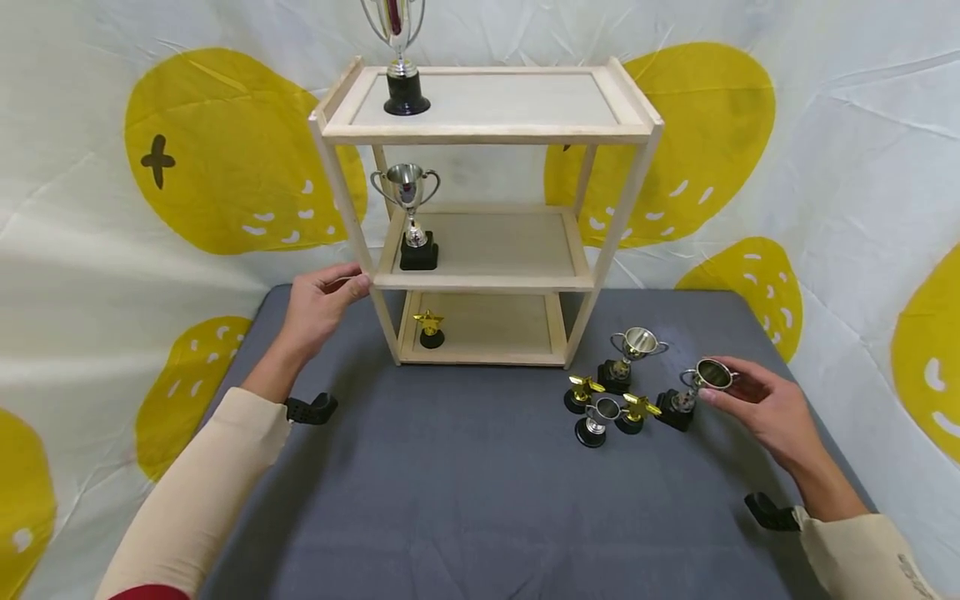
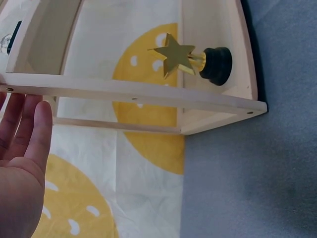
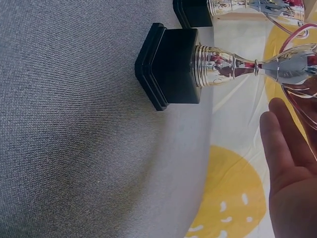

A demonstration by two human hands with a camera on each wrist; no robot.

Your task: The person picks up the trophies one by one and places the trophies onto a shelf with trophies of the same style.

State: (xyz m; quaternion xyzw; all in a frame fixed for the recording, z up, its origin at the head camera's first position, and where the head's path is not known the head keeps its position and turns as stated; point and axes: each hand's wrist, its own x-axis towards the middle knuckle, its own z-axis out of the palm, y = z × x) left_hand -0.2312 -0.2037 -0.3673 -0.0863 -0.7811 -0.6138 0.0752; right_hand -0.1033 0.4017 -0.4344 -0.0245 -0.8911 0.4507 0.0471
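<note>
My left hand (image 1: 318,308) holds the left post of a wooden three-tier shelf (image 1: 480,285) at middle-board height, thumb in front. In the left wrist view, straight fingers (image 2: 37,129) meet that post. At the right, my right hand (image 1: 765,408) pinches a small silver trophy cup (image 1: 714,374) by its handle side; its black square base (image 3: 173,67) is close over the cloth. Beside it stand another silver cup (image 1: 639,342), a smaller silver cup (image 1: 603,410) and two gold star trophies (image 1: 585,387), all on black bases.
A tall trophy (image 1: 403,83) stands on the top board's left, a silver cup (image 1: 408,192) on the middle board's left, and a gold star trophy (image 1: 430,325) on the bottom board. Grey cloth (image 1: 450,483) covers the table. A white curtain with yellow shapes (image 1: 240,150) hangs around it.
</note>
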